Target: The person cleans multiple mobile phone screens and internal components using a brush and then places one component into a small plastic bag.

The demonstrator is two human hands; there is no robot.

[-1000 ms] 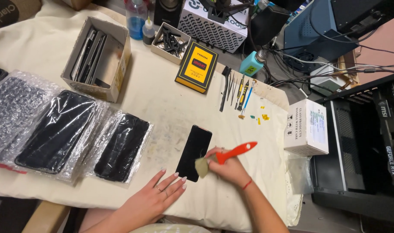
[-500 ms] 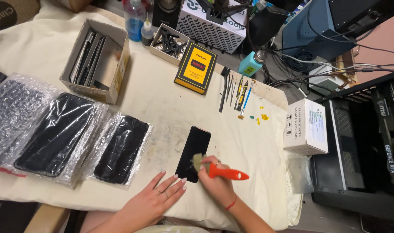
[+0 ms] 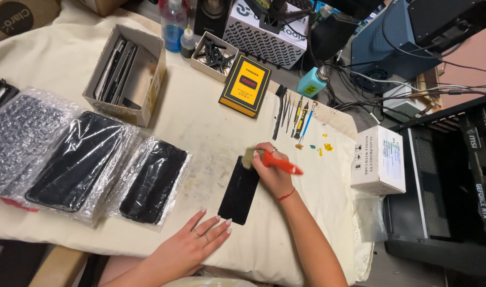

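Phone screen panel point(image 3: 239, 190), a thin black rectangle, lies flat on the cream cloth-covered bench point(image 3: 200, 122), just right of three bubble-wrapped panels point(image 3: 73, 159). It looks light, stiff and brittle, probably slick on its glossy face, so it is best steadied flat with fingertips at a corner or lifted by its long edges, never flexed. The right hand point(image 3: 272, 170) is closed around the orange handle of a small brush point(image 3: 269, 160), whose pale bristles touch the panel's top edge. The left hand point(image 3: 195, 242) rests palm down with fingers spread, holding nothing, its fingertips just at the panel's lower corner. Tweezers and small tools point(image 3: 296, 114) lie beyond, near a yellow box point(image 3: 245, 85) and a white carton point(image 3: 378, 159)
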